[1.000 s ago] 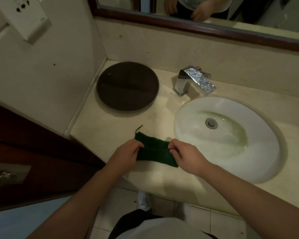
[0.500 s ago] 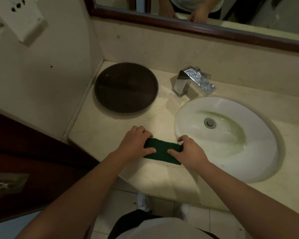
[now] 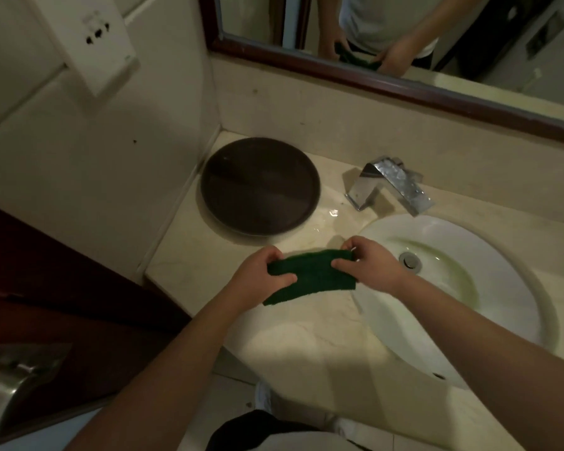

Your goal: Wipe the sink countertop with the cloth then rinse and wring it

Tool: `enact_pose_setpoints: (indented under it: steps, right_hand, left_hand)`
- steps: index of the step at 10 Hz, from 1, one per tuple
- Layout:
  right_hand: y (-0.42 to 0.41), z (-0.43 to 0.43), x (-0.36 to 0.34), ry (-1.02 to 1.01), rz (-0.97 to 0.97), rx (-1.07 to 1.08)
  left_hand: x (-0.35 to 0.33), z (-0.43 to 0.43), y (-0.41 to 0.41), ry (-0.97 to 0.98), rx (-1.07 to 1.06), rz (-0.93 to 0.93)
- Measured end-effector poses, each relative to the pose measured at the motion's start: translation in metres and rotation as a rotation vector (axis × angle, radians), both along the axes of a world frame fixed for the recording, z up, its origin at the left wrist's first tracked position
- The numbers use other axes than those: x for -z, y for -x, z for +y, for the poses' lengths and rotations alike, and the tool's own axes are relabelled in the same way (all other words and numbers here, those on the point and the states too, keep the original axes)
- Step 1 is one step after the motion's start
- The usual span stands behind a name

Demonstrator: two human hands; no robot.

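A dark green cloth is stretched between both hands just above the cream countertop, at the left rim of the white oval sink. My left hand grips its left end, thumb on top. Its right end is pinched by my right hand, beside the basin. The cloth's lower edge hangs loose toward me. A chrome faucet stands behind the sink, with no water running.
A round dark brown tray lies at the back left corner of the counter. Small water drops sit between tray and faucet. A wood-framed mirror runs along the back wall. A wall socket plate hangs on the left.
Both hands have lifted the cloth off the counter and spread it open between them; earlier it lay pressed and folded on the surface. The view has tilted up.
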State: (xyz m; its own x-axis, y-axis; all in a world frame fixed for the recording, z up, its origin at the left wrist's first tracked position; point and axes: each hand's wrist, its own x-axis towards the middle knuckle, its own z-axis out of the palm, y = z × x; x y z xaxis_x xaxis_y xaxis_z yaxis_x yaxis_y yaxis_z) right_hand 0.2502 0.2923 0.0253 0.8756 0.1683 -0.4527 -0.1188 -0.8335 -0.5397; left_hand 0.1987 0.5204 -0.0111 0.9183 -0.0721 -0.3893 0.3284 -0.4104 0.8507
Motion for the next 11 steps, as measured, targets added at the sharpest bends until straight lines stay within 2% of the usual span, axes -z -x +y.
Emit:
enact_pose_setpoints:
  steps: [1,2,4,5,6,7,8,9,10,11]
  right_hand:
    - [-0.050,0.019,-0.017,-0.003,-0.051,-0.004]
    - [-0.098,0.044,-0.030,-0.019,-0.147,0.011]
    - [-0.164,0.082,-0.009,0.031,-0.175,0.003]
    - [-0.173,0.087,0.010,0.038,-0.209,-0.005]
    - [-0.162,0.087,0.018,0.116,-0.324,-0.139]
    - [-0.145,0.082,0.027,0.210,-0.474,-0.417]
    - [-0.134,0.075,0.041,0.292,-0.366,-0.604]
    - [-0.124,0.066,0.042,0.349,-0.249,-0.636]
    - [-0.115,0.054,0.033,0.189,-0.259,-0.568]
    - [-0.091,0.020,0.008,0.016,-0.240,-0.424]
  left_hand:
    - [-0.014,0.007,-0.024,0.075,-0.209,-0.043]
    - [-0.019,0.009,-0.051,0.132,-0.328,-0.060]
    - [-0.003,0.013,-0.100,0.064,-0.453,0.075]
    - [0.003,0.012,-0.114,0.117,-0.491,0.188]
    - [0.004,0.006,-0.121,-0.077,-0.374,0.188]
    - [-0.002,-0.004,-0.113,-0.630,-0.344,-0.011]
    - [-0.002,-0.018,-0.101,-0.914,-0.196,-0.274]
    - [0.004,-0.029,-0.092,-0.935,0.034,-0.221]
    - [0.006,-0.028,-0.095,-0.907,0.081,-0.163]
    - [0.002,-0.032,-0.080,-0.829,0.041,-0.188]
